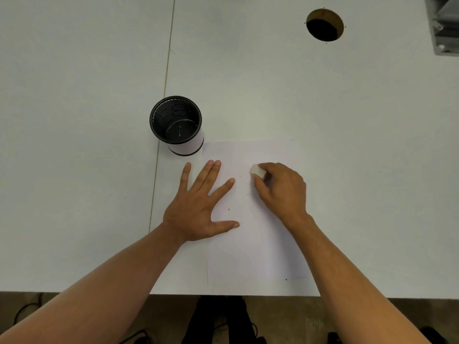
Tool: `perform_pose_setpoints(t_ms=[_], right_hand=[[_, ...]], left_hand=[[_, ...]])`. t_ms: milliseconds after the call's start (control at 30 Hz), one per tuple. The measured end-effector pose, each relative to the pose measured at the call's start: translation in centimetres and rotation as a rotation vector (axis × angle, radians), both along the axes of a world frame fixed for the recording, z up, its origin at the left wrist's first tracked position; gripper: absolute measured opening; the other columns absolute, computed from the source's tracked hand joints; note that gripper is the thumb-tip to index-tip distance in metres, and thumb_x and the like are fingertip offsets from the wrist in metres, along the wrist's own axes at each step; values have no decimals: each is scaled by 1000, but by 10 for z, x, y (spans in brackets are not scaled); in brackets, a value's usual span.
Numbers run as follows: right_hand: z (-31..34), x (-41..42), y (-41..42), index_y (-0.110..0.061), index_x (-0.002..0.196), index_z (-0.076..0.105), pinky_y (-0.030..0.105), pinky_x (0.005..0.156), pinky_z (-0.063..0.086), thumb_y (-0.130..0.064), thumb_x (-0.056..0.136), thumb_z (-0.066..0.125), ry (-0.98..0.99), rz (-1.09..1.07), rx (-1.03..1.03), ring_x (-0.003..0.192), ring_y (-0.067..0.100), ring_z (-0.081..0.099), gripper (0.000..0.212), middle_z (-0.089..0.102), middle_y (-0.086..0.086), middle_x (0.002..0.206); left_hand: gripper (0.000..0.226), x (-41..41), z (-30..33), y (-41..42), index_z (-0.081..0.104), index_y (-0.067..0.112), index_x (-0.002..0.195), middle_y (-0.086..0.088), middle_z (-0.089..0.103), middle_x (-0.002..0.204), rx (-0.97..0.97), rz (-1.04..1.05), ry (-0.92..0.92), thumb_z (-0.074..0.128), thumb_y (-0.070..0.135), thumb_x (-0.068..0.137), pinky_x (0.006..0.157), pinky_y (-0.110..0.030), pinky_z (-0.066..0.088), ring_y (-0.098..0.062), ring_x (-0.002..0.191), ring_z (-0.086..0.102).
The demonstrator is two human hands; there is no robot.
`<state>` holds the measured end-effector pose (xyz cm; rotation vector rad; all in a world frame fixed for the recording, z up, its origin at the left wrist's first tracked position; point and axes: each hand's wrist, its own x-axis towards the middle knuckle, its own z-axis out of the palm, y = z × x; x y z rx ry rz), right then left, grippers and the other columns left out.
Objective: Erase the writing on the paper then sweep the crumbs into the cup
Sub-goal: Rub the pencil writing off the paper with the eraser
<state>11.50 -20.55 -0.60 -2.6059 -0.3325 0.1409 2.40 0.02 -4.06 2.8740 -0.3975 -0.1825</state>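
2 hands work on a paper [255,234] on a white counter [347,108].
Left hand [198,209] presses flat, fingers spread; right hand [280,189] grips a white eraser [257,171]. Black mesh cup [177,125] stands at the paper's far-left corner.

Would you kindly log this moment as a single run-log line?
stage: erasing | left hand: flat, pressing paper | right hand: grips eraser on paper | cup: upright, at paper's far-left corner | crumbs: few specks on paper
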Motion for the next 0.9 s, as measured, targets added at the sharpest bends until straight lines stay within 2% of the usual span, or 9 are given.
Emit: perform_pose_setpoints(t_ms=[100, 200, 267, 467, 533, 633, 700, 800, 900], right_hand=[[1, -5, 5, -20, 99, 68, 30, 64, 49, -32, 89, 60, -5, -127, 65, 76, 18, 64, 18, 69, -4, 86], [3, -18, 35, -17, 107, 67, 31, 69, 52, -31, 89, 62, 35, -21, 116, 81, 17, 64, 24, 70, -1, 95], [2, -16, 39, -17, 108, 67, 30, 67, 51, -33, 90, 61, 39, -14, 118, 79, 16, 64, 25, 70, -1, 94], [1, 5, 8, -19, 103, 68, 33, 68, 52, -33, 91, 57, 21, -217, 60, 79, 17, 64, 21, 69, -3, 90], [2, -1, 16, -17, 107, 68, 32, 72, 52, -32, 92, 59, 11, -130, 105, 82, 15, 64, 23, 70, -2, 96], [0, -16, 35, -17, 111, 67, 31, 73, 53, -33, 91, 61, 52, 23, 162, 85, 13, 64, 27, 71, -1, 101], [-3, -20, 38, -18, 111, 68, 31, 71, 54, -35, 91, 61, 66, 39, 158, 84, 13, 64, 27, 71, -2, 100], [-5, -15, 26, -21, 108, 68, 25, 66, 47, -39, 90, 60, 40, -39, 104, 80, 12, 63, 26, 70, -5, 94], [-4, -10, 12, -21, 102, 68, 22, 61, 40, -37, 89, 60, 36, -222, 77, 75, 12, 62, 22, 68, -7, 87]], left_hand=[[96, 0, 0, 0, 22, 28, 159, -15, 6, 168, -2, 5, -3, 29, 88, 84, 120, -67, 5, -27, 156, 0], [97, 0, -1, -1, 19, 27, 160, -15, 5, 168, -17, 3, -11, 31, 87, 84, 120, -68, 5, -27, 156, 0], [98, 0, -1, -1, 18, 27, 160, -15, 5, 168, -19, 3, -7, 31, 88, 84, 120, -68, 5, -27, 156, 0], [94, 1, 0, -1, 20, 32, 159, -14, 5, 168, -32, 2, 5, 31, 88, 84, 120, -67, 3, -27, 156, 0], [100, 0, 0, -1, 16, 27, 160, -14, 5, 169, -27, 7, -3, 31, 88, 83, 120, -66, 3, -26, 156, 1], [113, -1, 0, -1, 9, 10, 160, -13, 6, 169, -14, 29, -6, 30, 89, 83, 121, -66, 5, -25, 156, 3], [117, -1, 0, -1, 7, 5, 160, -13, 6, 168, -7, 31, 5, 29, 90, 83, 121, -65, 7, -24, 156, 4], [118, 0, 2, -1, 7, 4, 159, -12, 5, 169, 12, 28, 27, 27, 90, 82, 121, -65, 8, -24, 156, 3], [118, 1, 3, -2, 6, 4, 159, -12, 4, 169, 23, 29, 43, 25, 91, 82, 121, -65, 8, -23, 156, 2]])
